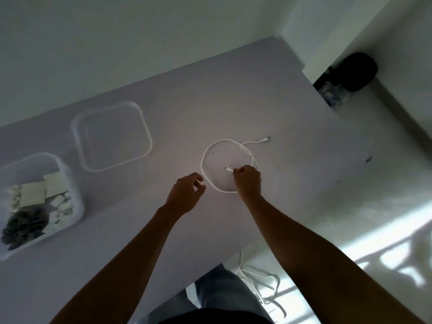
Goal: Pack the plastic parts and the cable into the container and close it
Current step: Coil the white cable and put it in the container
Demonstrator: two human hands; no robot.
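A white cable (205,155) lies in a loose ring on the pale table (292,127), one plug pointing away at the upper right. My right hand (247,180) pinches the cable near its other plug, at the ring's near right side. My left hand (187,192) hovers just left of the ring with curled, parted fingers, holding nothing. A clear plastic container (74,206) at the far left holds several white and dark plastic parts (32,202). Its clear square lid (112,136) lies flat on the table behind it.
The table's near edge runs diagonally below my forearms. Beyond it lie the floor with sunlit patches, a tangle of white cord (259,284) and my trouser leg (215,293). A dark round object (357,71) sits off the table's far right corner.
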